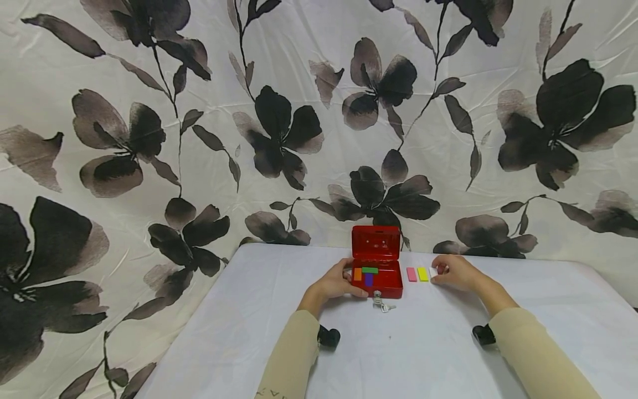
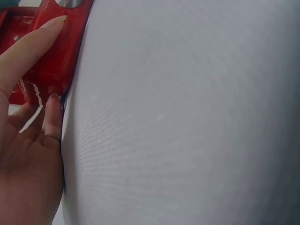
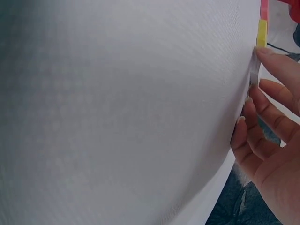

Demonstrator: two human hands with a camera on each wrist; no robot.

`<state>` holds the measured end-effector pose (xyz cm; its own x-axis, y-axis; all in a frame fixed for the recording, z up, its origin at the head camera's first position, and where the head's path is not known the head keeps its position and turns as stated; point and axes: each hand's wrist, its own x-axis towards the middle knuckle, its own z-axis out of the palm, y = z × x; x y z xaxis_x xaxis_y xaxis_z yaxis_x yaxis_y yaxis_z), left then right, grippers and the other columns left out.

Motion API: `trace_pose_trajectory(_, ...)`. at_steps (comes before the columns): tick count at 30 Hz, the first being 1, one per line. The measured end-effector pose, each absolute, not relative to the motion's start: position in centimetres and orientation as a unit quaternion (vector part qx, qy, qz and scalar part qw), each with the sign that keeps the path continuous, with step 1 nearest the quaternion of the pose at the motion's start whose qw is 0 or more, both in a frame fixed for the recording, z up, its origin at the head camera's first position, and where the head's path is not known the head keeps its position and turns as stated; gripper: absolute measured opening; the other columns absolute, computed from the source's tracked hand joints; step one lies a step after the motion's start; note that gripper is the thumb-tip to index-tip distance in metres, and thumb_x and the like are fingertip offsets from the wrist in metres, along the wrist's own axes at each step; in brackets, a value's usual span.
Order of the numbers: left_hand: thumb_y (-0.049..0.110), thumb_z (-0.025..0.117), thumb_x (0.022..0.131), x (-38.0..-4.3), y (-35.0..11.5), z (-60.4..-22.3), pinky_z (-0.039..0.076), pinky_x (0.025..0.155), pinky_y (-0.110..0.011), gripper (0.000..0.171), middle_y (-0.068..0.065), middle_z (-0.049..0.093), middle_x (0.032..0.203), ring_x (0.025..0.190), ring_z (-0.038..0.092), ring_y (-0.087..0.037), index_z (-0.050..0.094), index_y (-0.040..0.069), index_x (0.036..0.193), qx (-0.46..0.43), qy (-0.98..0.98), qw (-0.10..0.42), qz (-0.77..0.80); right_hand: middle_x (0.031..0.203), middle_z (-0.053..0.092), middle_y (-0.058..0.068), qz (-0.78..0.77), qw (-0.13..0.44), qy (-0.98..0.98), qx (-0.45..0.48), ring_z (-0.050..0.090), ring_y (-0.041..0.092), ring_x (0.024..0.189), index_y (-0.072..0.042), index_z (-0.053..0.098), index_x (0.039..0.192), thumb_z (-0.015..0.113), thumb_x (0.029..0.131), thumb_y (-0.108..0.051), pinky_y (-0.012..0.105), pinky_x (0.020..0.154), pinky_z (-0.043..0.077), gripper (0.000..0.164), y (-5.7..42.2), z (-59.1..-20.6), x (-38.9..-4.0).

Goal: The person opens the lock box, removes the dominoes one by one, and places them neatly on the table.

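Note:
A red metal cash box stands on the white-covered table with its lid raised. Inside it lie an orange block, a green block and a blue block. My left hand grips the box's left front corner, the thumb along its front and the other fingers at its side. To the right of the box, my right hand pinches a small white block at table level. Beside that block are a yellow block and a pink block.
Small keys hang at the lock on the box's front, over the table. A flower-printed cloth rises behind the table's back edge. A black wrist device shows at each sleeve.

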<state>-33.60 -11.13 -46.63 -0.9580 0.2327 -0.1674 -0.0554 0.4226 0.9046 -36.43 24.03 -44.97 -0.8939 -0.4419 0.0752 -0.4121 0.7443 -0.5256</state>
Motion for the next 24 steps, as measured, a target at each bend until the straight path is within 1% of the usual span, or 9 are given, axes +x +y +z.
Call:
trace_pose_trajectory(11, 0.019, 0.092, 0.077, -33.5, -11.1, -46.9, 0.047, 0.108, -0.050, 0.094, -0.008, 0.055, 0.117, 0.118, 0.049, -0.026, 0.038, 0.013, 0.154, 0.055, 0.830, 0.136, 0.538, 0.087, 0.060, 0.007, -0.275, 0.041, 0.935, -0.220, 0.054, 0.020, 0.079, 0.006, 0.066, 0.110, 0.081, 0.086, -0.012, 0.036, 0.072, 0.047, 0.034, 23.9, -45.1, -36.1)
trace_pose_trajectory(14, 0.020, 0.092, 0.077, -33.4, -11.0, -46.8, 0.046, 0.109, -0.052, 0.095, -0.007, 0.056, 0.120, 0.120, 0.049, -0.026, 0.038, 0.013, 0.154, 0.051, 0.833, 0.136, 0.533, 0.090, 0.062, 0.009, -0.272, 0.045, 0.936, -0.221, 0.056, 0.022, 0.080, 0.008, 0.064, 0.115, 0.081, 0.086, -0.012, 0.039, 0.075, 0.049, 0.039, 24.0, -44.9, -35.9)
trace_pose_trajectory(19, 0.021, 0.092, 0.076, -33.3, -10.9, -46.5, 0.044, 0.110, -0.054, 0.095, -0.008, 0.055, 0.121, 0.120, 0.048, -0.026, 0.038, 0.014, 0.154, 0.050, 0.834, 0.136, 0.533, 0.097, 0.065, 0.013, -0.259, 0.055, 0.937, -0.229, 0.060, 0.024, 0.085, 0.011, 0.057, 0.127, 0.081, 0.086, -0.014, 0.046, 0.081, 0.053, 0.054, 24.4, -44.2, -35.6)
trace_pose_trajectory(24, 0.020, 0.092, 0.076, -33.5, -11.0, -46.5, 0.044, 0.110, -0.052, 0.095, -0.008, 0.055, 0.120, 0.118, 0.049, -0.026, 0.038, 0.012, 0.154, 0.056, 0.833, 0.136, 0.533, 0.102, 0.063, 0.016, -0.262, 0.070, 0.933, -0.235, 0.062, 0.026, 0.088, 0.011, 0.055, 0.130, 0.082, 0.086, -0.016, 0.049, 0.084, 0.054, 0.059, 24.9, -43.4, -35.1)
